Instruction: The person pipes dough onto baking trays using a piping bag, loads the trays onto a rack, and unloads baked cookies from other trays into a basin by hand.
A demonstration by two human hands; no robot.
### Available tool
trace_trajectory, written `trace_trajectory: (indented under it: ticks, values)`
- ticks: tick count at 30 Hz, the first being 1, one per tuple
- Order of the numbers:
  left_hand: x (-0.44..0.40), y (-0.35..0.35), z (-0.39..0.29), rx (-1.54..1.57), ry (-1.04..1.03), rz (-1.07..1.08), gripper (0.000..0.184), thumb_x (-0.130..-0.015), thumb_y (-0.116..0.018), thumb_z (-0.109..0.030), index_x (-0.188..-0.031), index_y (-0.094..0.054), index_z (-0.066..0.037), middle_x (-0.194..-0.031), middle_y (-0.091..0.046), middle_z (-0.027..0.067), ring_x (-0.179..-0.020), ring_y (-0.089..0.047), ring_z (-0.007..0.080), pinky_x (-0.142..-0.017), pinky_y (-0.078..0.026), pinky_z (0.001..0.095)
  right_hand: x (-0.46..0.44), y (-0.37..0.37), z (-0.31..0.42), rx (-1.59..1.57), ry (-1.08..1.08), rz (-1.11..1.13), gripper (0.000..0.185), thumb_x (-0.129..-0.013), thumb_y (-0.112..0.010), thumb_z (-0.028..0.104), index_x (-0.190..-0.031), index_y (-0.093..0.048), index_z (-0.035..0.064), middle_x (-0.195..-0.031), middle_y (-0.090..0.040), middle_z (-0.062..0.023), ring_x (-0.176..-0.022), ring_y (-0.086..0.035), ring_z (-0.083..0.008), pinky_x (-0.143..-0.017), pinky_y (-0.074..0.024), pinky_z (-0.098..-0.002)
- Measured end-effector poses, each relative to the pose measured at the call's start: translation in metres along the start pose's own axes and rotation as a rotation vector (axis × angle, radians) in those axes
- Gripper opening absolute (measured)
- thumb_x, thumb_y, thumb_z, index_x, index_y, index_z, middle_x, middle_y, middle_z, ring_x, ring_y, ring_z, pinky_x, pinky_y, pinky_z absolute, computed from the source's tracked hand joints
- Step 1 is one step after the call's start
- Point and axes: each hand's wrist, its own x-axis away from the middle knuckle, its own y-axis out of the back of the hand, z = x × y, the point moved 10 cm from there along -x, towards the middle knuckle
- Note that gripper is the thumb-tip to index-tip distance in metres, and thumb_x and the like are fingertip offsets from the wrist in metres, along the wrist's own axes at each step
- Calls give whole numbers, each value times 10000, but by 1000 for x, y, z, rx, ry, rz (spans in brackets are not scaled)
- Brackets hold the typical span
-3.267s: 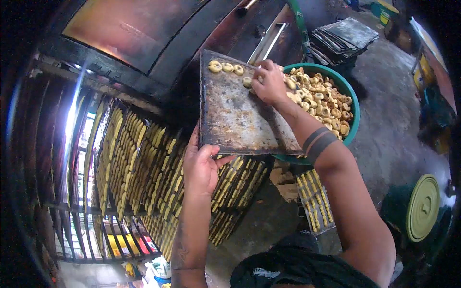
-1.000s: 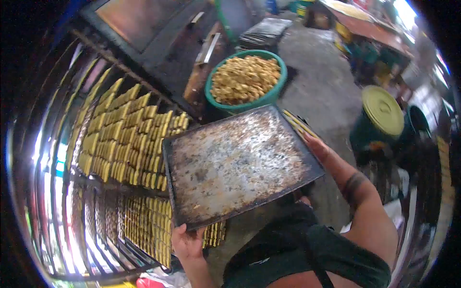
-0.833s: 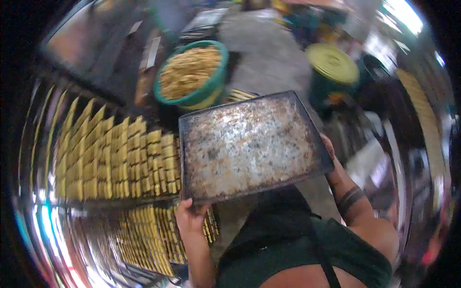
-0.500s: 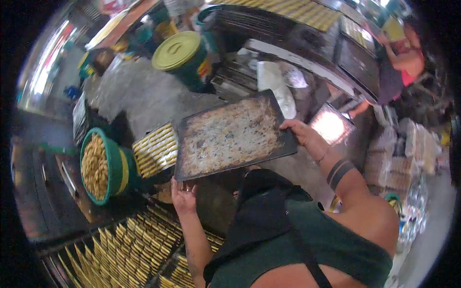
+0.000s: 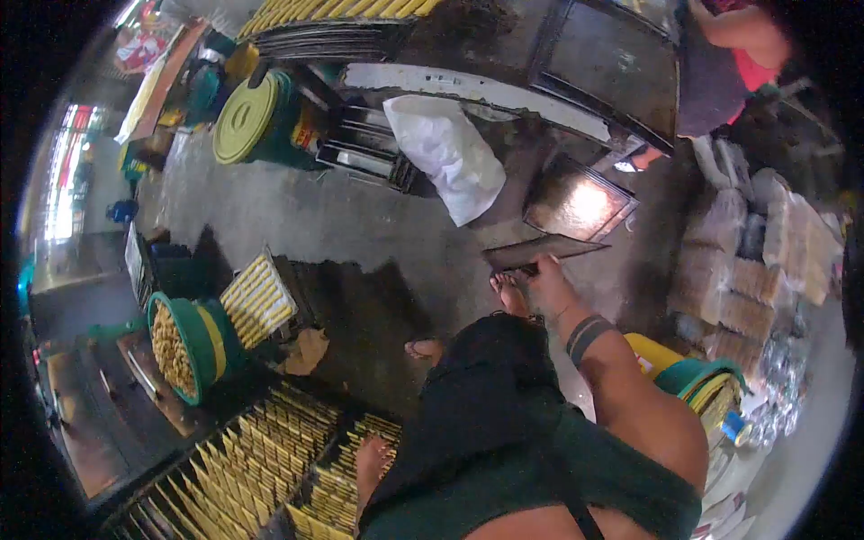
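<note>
My right hand (image 5: 547, 272) grips the edge of a dark baking tray (image 5: 549, 249), which is steeply tilted and seen almost edge-on. Just beyond it, a stack of shiny dark trays (image 5: 576, 202) lies low on the floor. My left hand (image 5: 373, 453) holds nothing, its fingers apart over the rack (image 5: 297, 436) of trays bearing rows of yellow dough pieces. One bare foot is near the held tray, another farther left.
A green tub (image 5: 214, 346) of baked pieces stands left, beside a tray of dough strips (image 5: 259, 300). A white sack (image 5: 450, 157), a lidded bin (image 5: 247, 117) and a loaded table (image 5: 333, 40) lie ahead. Another person (image 5: 742, 54) is at upper right, near wrapped stacks (image 5: 747, 288).
The view has swung right. The bare tray, earlier held in both hands, is now in my right hand alone, lowered and tilted by the floor stack. My left hand has let go and dropped back.
</note>
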Motion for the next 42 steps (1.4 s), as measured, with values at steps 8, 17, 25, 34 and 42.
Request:
trace_trajectory:
  ticks: [8, 17, 25, 34, 42]
  values:
    - [68, 70, 77, 251, 2, -246, 425, -849, -583, -222, -1257, -494, -140, -899, -621, 51, -786, -611, 208, -688, -499, 430, -39, 7, 88, 1352, 485, 236, 240, -829, -674, 88, -1024, -656, -50, -942, -674, -101, -906, -619, -183, -829, -487, -300]
    - [163, 36, 74, 419, 70, -504, 364, -831, -578, -212, -1182, -538, -123, -743, -506, -15, -632, -505, 120, -478, -369, 308, -104, 77, 67, 414, -290, -261, 519, -882, -461, 397, -1340, -389, 161, -1422, -360, -9, -1254, -435, -262, -986, -376, -489]
    - [80, 50, 161, 72, 83, -813, 535, -790, -619, -324, -1221, -528, -22, -1035, -630, 176, -923, -622, 349, -767, -514, 407, -159, -82, -77, 1057, -562, 157, 303, -890, -457, 407, -1130, -491, 225, -1150, -498, 12, -1056, -501, -252, -786, -442, -470]
    - [286, 281, 256, 1222, -599, -1868, 438, -842, -575, -167, -1252, -508, -29, -843, -623, 91, -758, -577, 174, -641, -465, 314, -86, -279, -260, 1540, -579, 696, 270, -885, -468, 365, -975, -529, 118, -915, -539, -57, -822, -547, -247, -614, -473, -450]
    - [574, 320, 315, 1705, -1923, -1868, 433, -920, -547, -278, -1144, -410, 66, -1077, -557, 248, -986, -582, 410, -773, -563, 517, 57, -425, -359, 1749, -409, 1103, 172, -868, -571, 187, -889, -569, 17, -906, -631, -116, -849, -594, -249, -699, -502, -475]
